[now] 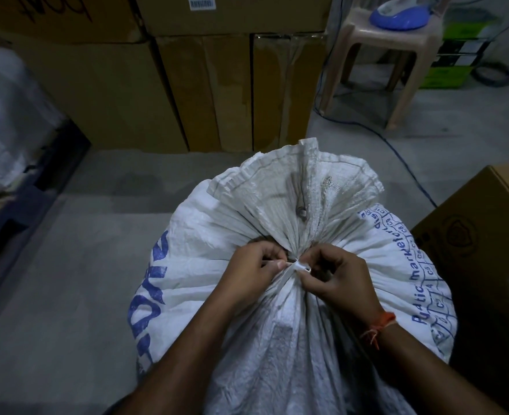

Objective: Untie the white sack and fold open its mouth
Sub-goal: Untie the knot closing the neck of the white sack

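Observation:
A full white woven sack (292, 319) with blue print stands on the floor right in front of me. Its neck is gathered and bound by a white tie strip (298, 267) knotted at the middle. Above the knot the mouth of the sack (301, 187) fans out in creased folds. My left hand (251, 269) pinches one end of the tie on the left of the knot. My right hand (337, 277) pinches the knot's loop on the right. An orange thread band circles my right wrist.
Stacked cardboard boxes (187, 85) stand close behind the sack. Another brown box (481, 235) sits at the right. A beige plastic stool (397, 55) with a blue object on it stands at the back right, with a blue cable (397, 157) trailing across the grey floor. White sacks lie at the left.

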{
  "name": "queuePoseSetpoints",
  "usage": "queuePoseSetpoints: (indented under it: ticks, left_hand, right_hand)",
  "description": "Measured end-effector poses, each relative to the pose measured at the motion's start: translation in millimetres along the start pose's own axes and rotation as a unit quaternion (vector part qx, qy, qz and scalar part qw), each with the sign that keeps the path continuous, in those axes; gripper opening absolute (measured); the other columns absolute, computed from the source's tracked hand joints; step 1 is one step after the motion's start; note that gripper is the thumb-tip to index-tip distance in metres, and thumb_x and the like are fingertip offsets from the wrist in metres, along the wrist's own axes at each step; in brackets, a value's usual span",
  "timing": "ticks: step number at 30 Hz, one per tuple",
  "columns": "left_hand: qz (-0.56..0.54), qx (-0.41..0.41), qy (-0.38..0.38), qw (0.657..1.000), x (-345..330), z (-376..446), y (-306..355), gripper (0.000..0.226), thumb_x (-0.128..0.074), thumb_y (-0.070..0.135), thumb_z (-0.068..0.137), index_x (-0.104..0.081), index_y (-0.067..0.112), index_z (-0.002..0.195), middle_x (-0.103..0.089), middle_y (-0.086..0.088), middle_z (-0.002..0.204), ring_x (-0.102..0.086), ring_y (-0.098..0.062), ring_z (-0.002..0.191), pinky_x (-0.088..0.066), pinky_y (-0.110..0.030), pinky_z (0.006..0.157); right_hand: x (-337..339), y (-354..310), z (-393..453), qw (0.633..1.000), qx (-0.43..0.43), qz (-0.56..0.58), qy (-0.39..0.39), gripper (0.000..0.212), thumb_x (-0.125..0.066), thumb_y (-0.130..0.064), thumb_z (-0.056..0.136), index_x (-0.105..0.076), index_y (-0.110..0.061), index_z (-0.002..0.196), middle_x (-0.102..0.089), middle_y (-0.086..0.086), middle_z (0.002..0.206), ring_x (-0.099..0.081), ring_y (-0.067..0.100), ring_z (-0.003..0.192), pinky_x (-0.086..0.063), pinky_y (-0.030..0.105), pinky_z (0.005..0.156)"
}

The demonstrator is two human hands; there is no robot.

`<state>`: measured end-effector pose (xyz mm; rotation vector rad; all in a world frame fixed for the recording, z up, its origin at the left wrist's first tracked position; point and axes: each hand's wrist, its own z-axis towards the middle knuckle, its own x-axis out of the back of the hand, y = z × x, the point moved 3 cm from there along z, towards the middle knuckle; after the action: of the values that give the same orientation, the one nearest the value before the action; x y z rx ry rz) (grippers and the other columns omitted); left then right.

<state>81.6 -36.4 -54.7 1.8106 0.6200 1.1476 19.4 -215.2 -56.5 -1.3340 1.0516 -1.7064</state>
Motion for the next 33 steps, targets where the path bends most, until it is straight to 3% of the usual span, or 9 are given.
queuePoseSetpoints:
  ticks: [5,12,22,28,30,33]
  left_hand:
    - [0.012,-0.008,0.001,1.0,-1.2,-0.3,2.3,0.009,-0.069,0.012,0.093,-0.075,0.017,0.088,-0.072,0.01,0.083,-0.069,-0.005,0.086,-0.054,-0.027,0.087]
    - [0.012,-0.01,0.009,1.0,-2.5,-0.1,2.2,0.009,-0.069,0.012,0.094,-0.075,0.017,0.089,-0.071,0.01,0.085,-0.067,-0.006,0.086,-0.052,-0.025,0.082]
    - [0.001,0.005,0.012,1.0,-4.9,-1.0,0.6,0.01,-0.068,0.014,0.095,-0.074,0.019,0.089,-0.074,0.006,0.09,-0.07,-0.011,0.088,-0.055,-0.035,0.084]
    - [-0.001,0.012,0.016,1.0,-5.2,-1.7,1.3,0.008,-0.068,0.017,0.095,-0.073,0.022,0.09,-0.077,0.005,0.1,-0.071,-0.011,0.095,-0.058,-0.041,0.09]
    - [0.004,0.011,0.018,1.0,-4.4,-2.0,0.9,0.007,-0.068,0.019,0.095,-0.074,0.022,0.092,-0.077,0.006,0.099,-0.071,-0.009,0.095,-0.058,-0.039,0.09]
    - [0.025,0.004,0.027,0.999,-3.0,-1.8,1.1,0.006,-0.071,0.02,0.093,-0.077,0.018,0.094,-0.078,0.006,0.096,-0.071,-0.005,0.094,-0.057,-0.031,0.087]
  right_hand:
    - [0.7,5.1,-0.2,1.0,-0.005,0.016,-0.002,0.02,-0.088,-0.009,0.074,-0.073,-0.021,0.079,-0.07,0.009,0.07,-0.063,0.032,0.064,-0.051,0.04,0.059]
    - [-0.2,10.7,1.2,0.999,-0.015,0.037,-0.01,0.018,-0.088,-0.009,0.075,-0.074,-0.018,0.08,-0.07,0.013,0.073,-0.065,0.035,0.068,-0.052,0.04,0.06]
    - [0.7,17.3,3.3,0.998,-0.027,0.055,-0.026,0.017,-0.089,-0.012,0.075,-0.074,-0.016,0.083,-0.071,0.015,0.076,-0.066,0.038,0.073,-0.055,0.049,0.068]
    - [0.3,13.7,4.8,0.998,-0.03,0.054,-0.03,0.018,-0.09,-0.011,0.074,-0.075,-0.018,0.081,-0.071,0.011,0.074,-0.065,0.028,0.068,-0.054,0.047,0.065]
    - [0.1,13.7,5.1,0.998,-0.031,0.055,-0.031,0.018,-0.09,-0.011,0.074,-0.075,-0.019,0.081,-0.071,0.01,0.073,-0.063,0.021,0.065,-0.054,0.047,0.065]
    - [-1.3,13.9,5.8,0.999,-0.023,0.038,-0.027,0.017,-0.09,-0.014,0.074,-0.076,-0.021,0.08,-0.072,0.007,0.072,-0.066,0.029,0.068,-0.054,0.047,0.066]
